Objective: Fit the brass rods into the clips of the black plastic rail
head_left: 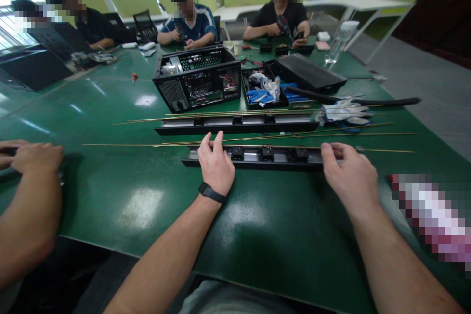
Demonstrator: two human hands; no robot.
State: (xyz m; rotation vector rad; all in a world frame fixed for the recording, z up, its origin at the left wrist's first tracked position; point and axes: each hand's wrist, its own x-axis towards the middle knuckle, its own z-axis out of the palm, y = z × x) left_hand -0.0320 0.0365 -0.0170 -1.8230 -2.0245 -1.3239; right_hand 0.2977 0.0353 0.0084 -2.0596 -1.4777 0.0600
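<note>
A long black rail [272, 156] with several black clips along it lies across the green table [154, 206] in front of me. My left hand [216, 164] rests on its left end, fingers curled over the near edge. On the rail's right end sits my right hand [348, 174], fingers bent down onto it. Several thin brass rods [257, 138] lie just beyond the rail. A second black rail [235, 125] lies parallel farther back.
A black open computer case [196, 77] stands behind the rails, a tray with blue-white gloves [263, 91] beside it, more gloves [344, 113] at right. Another person's hands [31, 157] rest at the left edge. Three people sit at the far side.
</note>
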